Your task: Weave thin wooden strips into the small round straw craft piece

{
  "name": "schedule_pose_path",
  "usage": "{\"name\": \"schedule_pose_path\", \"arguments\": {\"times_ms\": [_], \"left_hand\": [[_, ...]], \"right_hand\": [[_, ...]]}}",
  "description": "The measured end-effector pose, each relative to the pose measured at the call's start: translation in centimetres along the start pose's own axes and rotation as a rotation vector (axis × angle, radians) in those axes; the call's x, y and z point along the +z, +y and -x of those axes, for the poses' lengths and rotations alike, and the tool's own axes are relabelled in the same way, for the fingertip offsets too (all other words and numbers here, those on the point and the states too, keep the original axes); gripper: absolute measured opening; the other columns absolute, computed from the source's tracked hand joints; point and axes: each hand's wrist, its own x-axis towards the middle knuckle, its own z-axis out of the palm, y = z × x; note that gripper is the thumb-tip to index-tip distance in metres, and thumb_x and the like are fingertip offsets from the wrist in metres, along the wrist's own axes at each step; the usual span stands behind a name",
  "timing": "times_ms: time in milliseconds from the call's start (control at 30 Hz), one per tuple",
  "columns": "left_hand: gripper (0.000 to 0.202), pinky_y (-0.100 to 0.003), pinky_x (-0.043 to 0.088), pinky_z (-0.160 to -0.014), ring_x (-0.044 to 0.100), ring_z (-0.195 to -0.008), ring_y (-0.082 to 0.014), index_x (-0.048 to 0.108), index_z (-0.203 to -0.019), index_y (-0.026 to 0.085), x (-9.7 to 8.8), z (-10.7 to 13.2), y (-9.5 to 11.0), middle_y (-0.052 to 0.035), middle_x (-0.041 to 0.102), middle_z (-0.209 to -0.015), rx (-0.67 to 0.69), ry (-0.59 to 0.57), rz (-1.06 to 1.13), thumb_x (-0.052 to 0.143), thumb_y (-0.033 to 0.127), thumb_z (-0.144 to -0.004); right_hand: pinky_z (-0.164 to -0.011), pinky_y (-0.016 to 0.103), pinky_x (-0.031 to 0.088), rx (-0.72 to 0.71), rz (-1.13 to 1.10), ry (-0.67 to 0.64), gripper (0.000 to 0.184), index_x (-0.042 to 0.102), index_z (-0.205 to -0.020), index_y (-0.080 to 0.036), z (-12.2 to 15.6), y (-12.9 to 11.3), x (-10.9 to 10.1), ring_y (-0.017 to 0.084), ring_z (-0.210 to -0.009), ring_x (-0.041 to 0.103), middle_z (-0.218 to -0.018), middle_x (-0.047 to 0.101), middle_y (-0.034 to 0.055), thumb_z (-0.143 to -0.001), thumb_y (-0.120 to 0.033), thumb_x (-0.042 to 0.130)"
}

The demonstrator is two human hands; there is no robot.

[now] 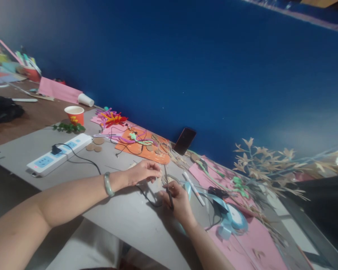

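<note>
My left hand (143, 171), with a green bangle on its wrist, has its fingers pinched together over the grey table (121, 213), holding something small that I cannot make out. My right hand (177, 198) is closed around a dark slim tool (168, 187), which looks like scissors, its tip pointing up toward the left fingers. A thin pale ring-shaped piece (169, 177) lies between the two hands. A black cable (148, 197) runs under both hands.
A white power strip (59, 153), a red paper cup (74, 114), green leaves (69, 128), cardboard discs (95, 144), orange paper (141, 150) with pipe cleaners, a leaning phone (185, 141), a white marker (193, 188), light-blue ribbon (231, 221), pink paper (248, 240) and dried branches (270, 165) crowd the table.
</note>
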Motion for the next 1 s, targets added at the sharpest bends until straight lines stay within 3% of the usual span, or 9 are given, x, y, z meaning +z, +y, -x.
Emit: {"name": "schedule_pose_path", "arguments": {"times_ms": [167, 333, 600, 800, 1000], "left_hand": [[0.016, -0.019, 0.03, -0.046, 0.049, -0.05, -0.0072, 0.055, -0.064, 0.014, -0.03, -0.21, 0.01, 0.0003, 0.056, -0.059, -0.004, 0.039, 0.011, 0.067, 0.024, -0.064], [0.017, -0.019, 0.03, -0.046, 0.046, -0.046, -0.007, 0.052, -0.058, 0.015, -0.09, -0.15, -0.07, 0.0044, 0.046, -0.046, 0.039, 0.019, 0.064, 0.067, 0.022, -0.063], [0.024, -0.02, 0.036, -0.048, 0.05, -0.048, -0.0073, 0.054, -0.066, 0.013, -0.14, -0.21, 0.01, 0.0024, 0.055, -0.055, 0.051, 0.008, 0.153, 0.075, 0.021, -0.058], [0.019, -0.021, 0.043, -0.053, 0.06, -0.056, -0.0104, 0.058, -0.073, 0.011, -0.2, -0.27, 0.07, -0.0044, 0.064, -0.07, 0.031, -0.008, 0.166, 0.071, 0.023, -0.065], [0.03, -0.022, 0.045, -0.055, 0.06, -0.055, -0.0105, 0.056, -0.078, 0.012, -0.07, -0.51, -0.34, -0.0011, 0.062, -0.063, 0.032, 0.039, 0.159, 0.077, 0.027, -0.062]], "right_hand": [[-0.036, 0.019, 0.026, -0.027, -0.001, 0.037, 0.044, 0.048, -0.08, -0.02, 0.06, -0.49, 0.25, 0.006, -0.036, 0.036, -0.046, 0.048, -0.0091, -0.057, -0.042, 0.079], [-0.037, 0.019, 0.029, -0.057, -0.001, 0.029, 0.044, 0.049, -0.081, -0.02, 0.14, -0.48, 0.32, 0.007, -0.038, 0.041, -0.045, 0.045, -0.0102, -0.058, -0.041, 0.079], [-0.04, 0.02, 0.033, -0.044, -0.029, 0.022, 0.044, 0.049, -0.082, -0.02, 0.09, -0.27, 0.41, 0.009, -0.041, 0.048, -0.047, 0.05, -0.0082, -0.058, -0.04, 0.08], [-0.04, 0.021, 0.035, -0.039, -0.007, 0.031, 0.045, 0.048, -0.082, -0.02, 0.16, -0.56, 0.47, 0.01, -0.042, 0.05, -0.049, 0.054, -0.0068, -0.057, -0.041, 0.08], [-0.042, 0.023, 0.038, -0.025, 0.012, -0.009, 0.048, 0.044, -0.082, -0.021, 0.17, -0.64, 0.61, 0.013, -0.045, 0.055, -0.054, 0.059, -0.0049, -0.058, -0.045, 0.078]]}}
